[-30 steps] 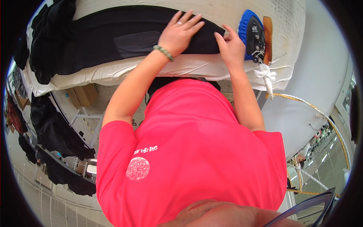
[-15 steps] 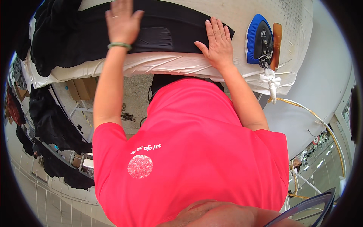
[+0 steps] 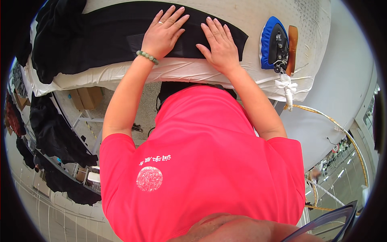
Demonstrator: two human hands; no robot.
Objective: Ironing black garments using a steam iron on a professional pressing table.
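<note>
- far left, dark clothes (image 3: 52,133) hang in a row below the table level; their shapes run together and the fisheye rim cuts them off, so single pieces are hard to tell apart.
- under the near edge of the board sit cardboard boxes (image 3: 86,97) on the floor; what is in them cannot be made out.
- the black garment (image 3: 105,36) lies spread flat along the padded ironing table (image 3: 258,16), its left end bunched and hanging over the table's edge, partly lost in the dark rim of the view.
- the left hand (image 3: 161,34), with a green bead bracelet (image 3: 147,57) at the wrist and a ring on one finger, lies open and flat on the garment, fingers spread, gripping nothing.
- the right hand (image 3: 219,46) lies just beside it, also open and pressed palm-down on the garment's right end, fingers pointing away from the person, holding nothing.
- the person's red shirt (image 3: 201,169) fills the lower middle and hides the floor right in front of the table.
- to the right of the hands, apart from the garment, a black iron (image 3: 278,44) rests on a blue pad (image 3: 265,44), with a brown strip (image 3: 292,44) just beside it.
- a white cloth tie (image 3: 287,88) hangs from the table's near right edge, and a yellowish hose (image 3: 330,121) curves away below it.
- the table cover is off-white and speckled; the far right shows a pale floor and a distant, blurred work hall.
</note>
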